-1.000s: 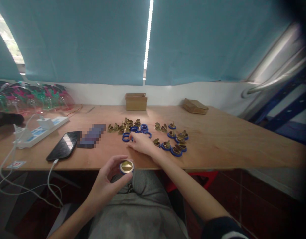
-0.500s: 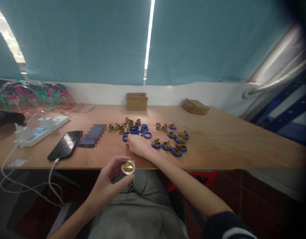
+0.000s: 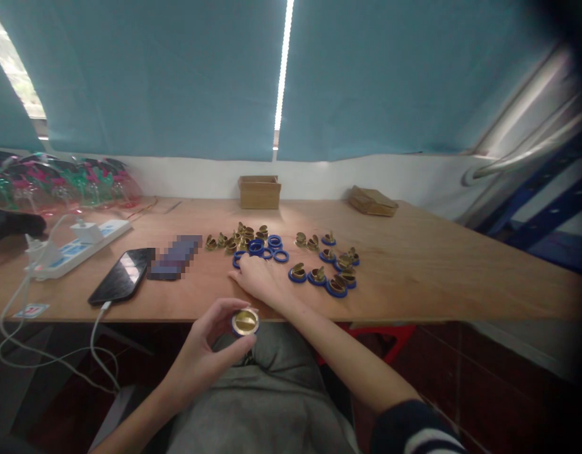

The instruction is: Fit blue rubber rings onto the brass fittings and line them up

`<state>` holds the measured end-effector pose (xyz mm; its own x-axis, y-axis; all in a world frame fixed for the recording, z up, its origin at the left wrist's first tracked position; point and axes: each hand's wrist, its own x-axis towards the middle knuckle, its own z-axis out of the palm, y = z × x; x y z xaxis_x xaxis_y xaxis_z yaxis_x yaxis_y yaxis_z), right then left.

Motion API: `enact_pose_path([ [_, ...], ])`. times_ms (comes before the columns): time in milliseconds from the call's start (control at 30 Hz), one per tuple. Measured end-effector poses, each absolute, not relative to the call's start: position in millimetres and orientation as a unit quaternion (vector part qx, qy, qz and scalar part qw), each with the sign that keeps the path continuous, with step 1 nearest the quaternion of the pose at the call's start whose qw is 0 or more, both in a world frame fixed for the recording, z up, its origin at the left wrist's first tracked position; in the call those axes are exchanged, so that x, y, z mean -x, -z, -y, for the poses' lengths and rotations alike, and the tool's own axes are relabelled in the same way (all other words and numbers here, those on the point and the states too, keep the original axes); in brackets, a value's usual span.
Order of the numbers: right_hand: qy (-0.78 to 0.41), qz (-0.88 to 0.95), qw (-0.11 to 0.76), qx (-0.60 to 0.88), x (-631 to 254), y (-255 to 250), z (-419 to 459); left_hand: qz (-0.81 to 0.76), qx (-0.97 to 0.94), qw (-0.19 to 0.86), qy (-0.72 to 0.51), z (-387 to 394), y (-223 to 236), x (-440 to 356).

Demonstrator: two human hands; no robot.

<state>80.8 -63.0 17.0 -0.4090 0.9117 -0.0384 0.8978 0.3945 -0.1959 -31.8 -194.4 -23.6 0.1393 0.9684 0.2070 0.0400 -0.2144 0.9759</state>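
Note:
My left hand (image 3: 214,334) is closed around a round gold-coloured metal fitting with a blue ring (image 3: 246,322), holding it above my lap just off the table's front edge. Its round gold face is turned up toward me. My right hand (image 3: 258,279) reaches over the table, its thumb out to the left, apart from the fingers. The fingertips are at a blue ring (image 3: 238,259), partly covering it; whether they touch it I cannot tell. More blue rings (image 3: 274,242) lie just beyond, beside a pile of gold-coloured hinged fittings (image 3: 243,236).
Several gold fittings seated in blue rings (image 3: 337,287) lie right of my right hand. Left are two phones (image 3: 123,277) (image 3: 176,257) and a white power strip (image 3: 82,249) with cables. A cardboard box (image 3: 260,193) and a flattened brown packet (image 3: 372,202) stand at the back.
My right hand's thumb has moved away from its fingers, to the left and lower. The left hand, still holding the fitting, has hardly moved.

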Motion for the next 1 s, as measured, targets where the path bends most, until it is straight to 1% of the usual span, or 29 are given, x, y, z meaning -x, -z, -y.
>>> enact_pose_path([
  [333, -0.111, 0.842, 0.015, 0.528, -75.1, -15.3, 60.5, -0.423, -0.605, 0.459, -0.494, 195.5, 22.5, 33.4],
  [767, -0.159, 0.854, -0.030, 0.494, -83.0, -35.5, 65.0, -0.425, -0.603, 0.448, -0.505, 195.6, 20.0, 35.8],
  [900, -0.204, 0.854, -0.023, 0.478, -85.4, -31.8, 58.9, -0.426, -0.605, 0.440, -0.509, 195.7, 21.0, 36.6],
  [1000, -0.251, 0.852, 0.012, 0.459, -95.0, -29.7, 56.1, -0.436, -0.604, 0.422, -0.517, 194.7, 21.0, 36.6],
])
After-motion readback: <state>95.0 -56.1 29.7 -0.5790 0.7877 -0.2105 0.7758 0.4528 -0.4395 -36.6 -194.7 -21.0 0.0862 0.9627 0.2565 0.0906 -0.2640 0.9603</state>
